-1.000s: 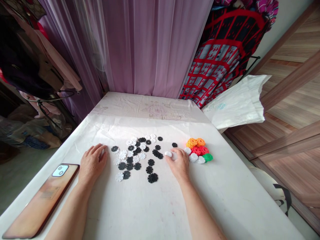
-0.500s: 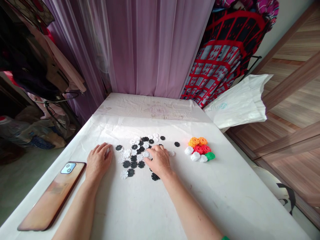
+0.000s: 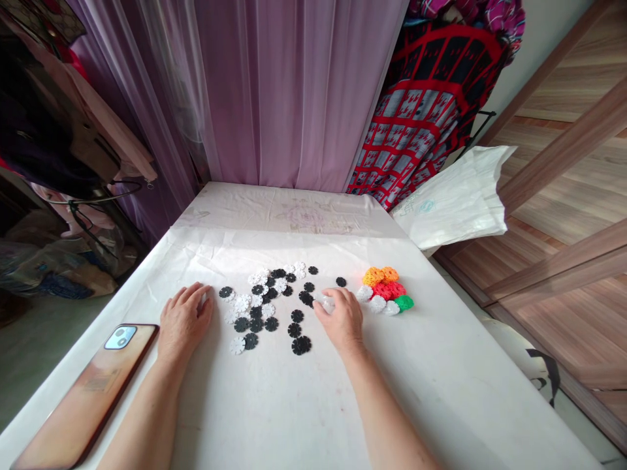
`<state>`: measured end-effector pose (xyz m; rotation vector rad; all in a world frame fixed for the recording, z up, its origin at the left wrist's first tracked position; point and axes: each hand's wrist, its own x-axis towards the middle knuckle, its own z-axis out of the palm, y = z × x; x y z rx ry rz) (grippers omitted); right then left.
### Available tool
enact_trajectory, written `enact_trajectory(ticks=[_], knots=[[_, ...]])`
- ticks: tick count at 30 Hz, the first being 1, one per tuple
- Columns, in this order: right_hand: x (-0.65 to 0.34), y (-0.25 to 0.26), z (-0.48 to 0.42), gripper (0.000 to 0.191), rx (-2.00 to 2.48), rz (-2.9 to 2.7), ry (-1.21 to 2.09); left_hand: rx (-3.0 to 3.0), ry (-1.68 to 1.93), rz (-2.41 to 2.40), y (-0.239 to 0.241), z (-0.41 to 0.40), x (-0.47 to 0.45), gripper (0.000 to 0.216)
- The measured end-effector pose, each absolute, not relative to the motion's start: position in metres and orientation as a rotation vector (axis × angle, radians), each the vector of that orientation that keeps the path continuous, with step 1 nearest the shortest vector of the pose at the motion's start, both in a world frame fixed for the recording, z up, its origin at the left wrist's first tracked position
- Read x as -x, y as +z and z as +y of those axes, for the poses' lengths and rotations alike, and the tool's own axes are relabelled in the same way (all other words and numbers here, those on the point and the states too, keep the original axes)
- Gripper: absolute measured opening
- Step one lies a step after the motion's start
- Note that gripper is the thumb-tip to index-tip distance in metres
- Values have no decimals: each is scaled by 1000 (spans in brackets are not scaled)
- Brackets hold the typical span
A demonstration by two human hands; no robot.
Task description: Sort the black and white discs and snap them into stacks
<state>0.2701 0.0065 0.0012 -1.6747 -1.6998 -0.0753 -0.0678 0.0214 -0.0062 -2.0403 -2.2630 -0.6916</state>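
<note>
My right hand [image 3: 341, 318] is over the table with its fingers curled down on a white snowflake disc [image 3: 323, 302] that shows beside the thumb. How many white discs lie under the fingers is hidden. Left of it runs a loose column of black snowflake discs [image 3: 296, 316]. Farther left, black and white discs lie mixed, among them a white disc [image 3: 241, 303] and a black disc [image 3: 271, 324]. My left hand [image 3: 186, 320] rests flat on the tabletop, fingers stretched, holding nothing, left of the mixed discs.
Right of my right hand sit stacks of orange [image 3: 374, 276], red [image 3: 386, 290], white [image 3: 377, 304] and green [image 3: 404, 303] discs. A phone [image 3: 88, 391] lies at the left edge of the white-covered table [image 3: 255, 411]. A white bag [image 3: 455, 199] is by the right edge.
My right hand has moved right, away from the mixed discs, uncovering several black discs. My left hand stays on the table. The whole view has shifted slightly.
</note>
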Motion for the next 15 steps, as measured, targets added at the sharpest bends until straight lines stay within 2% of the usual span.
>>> enact_trajectory(ticks=[4, 15], knots=[[-298, -7, 10, 14, 1788, -1591, -127, 2044, -681, -2262, -8, 21, 69, 42], [-298, -6, 9, 16, 1858, -1598, -77, 2059, -680, -2270, -9, 22, 72, 43]])
